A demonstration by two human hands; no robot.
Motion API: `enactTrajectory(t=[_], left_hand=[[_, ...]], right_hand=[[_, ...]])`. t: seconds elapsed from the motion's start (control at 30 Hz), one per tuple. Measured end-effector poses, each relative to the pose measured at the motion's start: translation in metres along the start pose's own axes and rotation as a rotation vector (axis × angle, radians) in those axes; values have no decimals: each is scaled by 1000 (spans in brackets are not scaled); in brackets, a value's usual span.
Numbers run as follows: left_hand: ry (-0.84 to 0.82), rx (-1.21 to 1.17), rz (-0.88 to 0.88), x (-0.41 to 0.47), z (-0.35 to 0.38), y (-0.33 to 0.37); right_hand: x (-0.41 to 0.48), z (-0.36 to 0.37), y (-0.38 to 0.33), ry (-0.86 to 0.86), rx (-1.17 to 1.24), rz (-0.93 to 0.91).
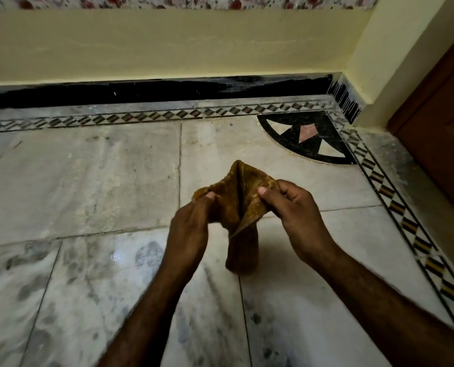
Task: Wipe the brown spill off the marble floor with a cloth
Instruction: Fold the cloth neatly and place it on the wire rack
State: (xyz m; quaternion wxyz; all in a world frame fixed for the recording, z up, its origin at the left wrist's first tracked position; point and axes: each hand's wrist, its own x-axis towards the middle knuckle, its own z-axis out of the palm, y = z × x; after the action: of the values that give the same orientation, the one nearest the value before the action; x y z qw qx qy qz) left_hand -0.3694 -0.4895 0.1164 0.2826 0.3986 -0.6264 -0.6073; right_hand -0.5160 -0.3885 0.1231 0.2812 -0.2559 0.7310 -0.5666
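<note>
cloth [236, 205] held up mid-scene above marble floor [93, 176] | our left hand [191, 223] and right hand [294, 210] each pinch a top edge | soft, limp, light, likely damp; we'd bunch it in one palm | spill: none clearly visible
</note>
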Motion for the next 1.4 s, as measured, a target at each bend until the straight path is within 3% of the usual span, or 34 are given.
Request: enactTrajectory(t=[0.13, 0.33, 0.4, 0.47, 0.53, 0.6, 0.73, 0.87, 0.93, 1.0, 1.07, 1.2, 1.3, 1.4], left_hand=[[112, 43, 28, 8, -20, 6], [192, 29, 61, 25, -53, 27], [49, -167, 36, 38, -66, 41], [-252, -304, 61, 48, -84, 44], [-459, -211, -37, 43, -90, 36], [-529, -100, -198, 33, -87, 11], [-405, -5, -344, 22, -81, -36], [-418, -110, -338, 24, -87, -46], [-397, -15, -300, 23, -87, -51], [-260, 44, -395, 22, -88, -59], [-151, 55, -483, 21, -91, -65], [-124, -102, -502, 22, -99, -73], [-208, -254, -509, 17, -97, -74], [-280, -263, -425, 17, -93, -71]], right_hand=[[2, -15, -1, -40, 189, 126], [13, -42, -25, -93, 108, 38], [20, -52, -46, -121, 274, 8], [22, -61, -61, -181, 517, 21], [14, -64, -54, -269, 499, 100], [0, -55, -27, -300, 361, 275], [-10, -39, 19, -182, 251, 401], [3, -47, 23, -183, 445, 400], [3, -47, 32, -329, 170, 358], [-1, -41, 44, -410, -46, 337], [0, -39, 54, -367, 14, 316], [9, -53, 50, -252, 388, 321], [11, -57, 43, -263, 382, 301], [14, -55, 42, -248, 360, 277]])
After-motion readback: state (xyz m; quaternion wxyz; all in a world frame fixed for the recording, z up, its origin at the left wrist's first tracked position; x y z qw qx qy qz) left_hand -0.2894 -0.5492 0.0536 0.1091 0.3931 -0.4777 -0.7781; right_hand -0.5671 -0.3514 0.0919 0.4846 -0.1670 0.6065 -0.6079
